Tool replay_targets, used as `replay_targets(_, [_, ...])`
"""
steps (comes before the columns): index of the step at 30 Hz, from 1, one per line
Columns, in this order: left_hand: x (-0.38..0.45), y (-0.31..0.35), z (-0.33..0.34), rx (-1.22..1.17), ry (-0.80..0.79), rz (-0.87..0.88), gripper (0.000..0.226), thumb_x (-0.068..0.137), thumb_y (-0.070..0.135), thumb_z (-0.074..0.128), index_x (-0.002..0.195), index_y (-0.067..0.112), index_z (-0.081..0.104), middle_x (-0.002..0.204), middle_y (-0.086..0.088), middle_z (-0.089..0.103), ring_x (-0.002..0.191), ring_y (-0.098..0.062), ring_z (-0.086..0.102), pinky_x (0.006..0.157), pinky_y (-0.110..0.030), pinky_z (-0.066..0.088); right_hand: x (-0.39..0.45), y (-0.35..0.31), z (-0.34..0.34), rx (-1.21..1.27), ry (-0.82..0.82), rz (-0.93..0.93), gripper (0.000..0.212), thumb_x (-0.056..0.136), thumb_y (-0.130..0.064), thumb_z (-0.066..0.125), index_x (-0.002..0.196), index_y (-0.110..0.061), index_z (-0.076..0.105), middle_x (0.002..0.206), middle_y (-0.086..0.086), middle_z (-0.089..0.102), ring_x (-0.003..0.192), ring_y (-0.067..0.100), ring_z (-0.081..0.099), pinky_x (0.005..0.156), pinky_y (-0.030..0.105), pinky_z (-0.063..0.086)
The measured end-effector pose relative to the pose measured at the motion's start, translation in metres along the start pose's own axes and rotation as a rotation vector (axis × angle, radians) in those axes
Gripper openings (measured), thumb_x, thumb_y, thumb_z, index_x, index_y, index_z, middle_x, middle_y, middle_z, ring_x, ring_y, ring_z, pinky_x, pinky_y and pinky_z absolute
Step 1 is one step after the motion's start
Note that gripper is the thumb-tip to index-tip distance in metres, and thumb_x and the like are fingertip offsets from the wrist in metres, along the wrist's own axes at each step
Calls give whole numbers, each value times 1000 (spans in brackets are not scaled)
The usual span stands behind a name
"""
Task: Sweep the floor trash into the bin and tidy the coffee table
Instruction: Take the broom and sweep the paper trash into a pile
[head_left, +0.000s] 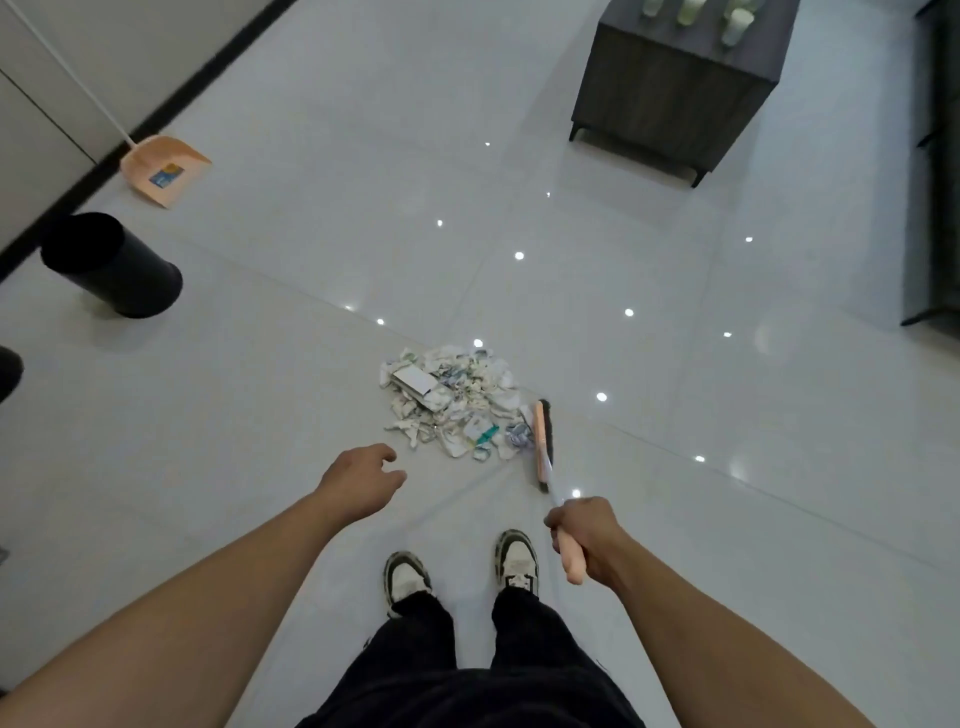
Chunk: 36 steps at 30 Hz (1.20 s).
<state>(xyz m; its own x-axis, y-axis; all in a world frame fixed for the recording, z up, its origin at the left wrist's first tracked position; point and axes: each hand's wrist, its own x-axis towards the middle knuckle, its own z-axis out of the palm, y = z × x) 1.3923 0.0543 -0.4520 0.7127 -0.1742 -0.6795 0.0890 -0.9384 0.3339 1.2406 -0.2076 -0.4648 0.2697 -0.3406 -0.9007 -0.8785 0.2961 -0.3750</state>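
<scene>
Trash (452, 410) sits heaped beside my broom (543, 441), right hand (587, 538) gripping its handle, left hand (361, 478) loosely open and empty; dustpan (163, 169), bin (111, 265) and coffee table (675, 78) beyond the heap look unused.

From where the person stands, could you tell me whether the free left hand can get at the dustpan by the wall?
Probably not. The left hand hovers open near the trash pile, while the dustpan sits far off beyond the black bin. Bare floor lies between, so stepping over should do.

The picture's top edge cuts off the coffee table (670, 88) and the pale cups (735, 26) on its tabletop. Well left of it, the dustpan's (161, 169) handle runs out of view. Scraps in the trash pile (452, 405) are too small to identify.
</scene>
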Motion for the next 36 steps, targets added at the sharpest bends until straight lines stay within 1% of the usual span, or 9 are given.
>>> replay_targets(2, [-5, 13, 2, 32, 10, -12, 47, 88, 42, 59, 131, 24, 57, 134, -7, 57, 117, -23, 56, 96, -31, 46, -6, -1, -13, 117, -37, 3, 16, 84, 10, 60, 71, 2, 57, 57, 13, 52, 37, 19, 45, 37, 21, 37])
replay_targets(5, [-11, 44, 6, 56, 24, 2, 47, 88, 40, 59, 131, 24, 56, 134, -7, 57, 117, -23, 55, 95, -31, 46, -11, -16, -45, 229, -90, 2, 9, 88, 4, 59, 80, 2, 58, 61, 12, 49, 42, 17, 39, 36, 20, 30])
replay_targets(10, [-17, 98, -3, 58, 68, 87, 45, 88, 39, 59, 131, 25, 56, 133, -5, 57, 115, -23, 55, 91, -29, 45, -22, -63, -66, 168, -134, -51, 11, 88, 3, 59, 80, -3, 54, 63, 11, 45, 45, 16, 37, 37, 18, 29])
replay_targets(12, [-20, 108, -17, 67, 96, 103, 43, 89, 38, 59, 131, 26, 56, 133, -5, 57, 114, -23, 55, 88, -29, 45, -25, -83, -59, 133, -157, -113, 13, 87, 7, 58, 79, -3, 53, 67, 12, 44, 46, 17, 37, 40, 22, 29])
replay_targets(18, [-18, 93, -76, 14, 217, 39, 47, 90, 40, 59, 134, 24, 54, 134, -5, 56, 117, -24, 54, 94, -33, 45, -31, -141, -20, -6, -172, -271, 7, 80, 11, 60, 76, 5, 60, 67, 17, 52, 38, 20, 47, 40, 24, 38])
replay_targets(22, [-7, 53, -108, -108, 247, -42, 47, 90, 41, 59, 134, 24, 54, 134, -6, 55, 111, -23, 56, 92, -32, 46, -32, -177, 24, -95, -227, -331, 10, 79, 10, 59, 75, 2, 59, 70, 18, 50, 44, 21, 45, 44, 27, 37])
replay_targets(25, [10, 12, -134, -176, 247, -97, 47, 90, 41, 59, 134, 25, 54, 133, -5, 55, 110, -21, 56, 90, -30, 45, -33, -212, 74, -164, -250, -348, 7, 81, 9, 59, 77, 3, 60, 70, 18, 52, 43, 20, 45, 40, 23, 37])
replay_targets(31, [77, -82, -221, -330, 293, -173, 47, 89, 41, 61, 133, 25, 54, 132, -5, 55, 112, -22, 56, 91, -29, 45, -21, -293, 205, -251, -266, -340, 3, 83, 8, 61, 82, 11, 61, 63, 18, 52, 36, 18, 44, 35, 20, 35])
replay_targets(36, [118, -164, -311, -336, 284, -208, 47, 89, 42, 61, 133, 26, 54, 131, -4, 57, 108, -21, 57, 88, -28, 45, -27, -350, 330, -293, -239, -338, 3, 81, 9, 61, 80, 7, 61, 60, 14, 49, 37, 18, 38, 37, 20, 29])
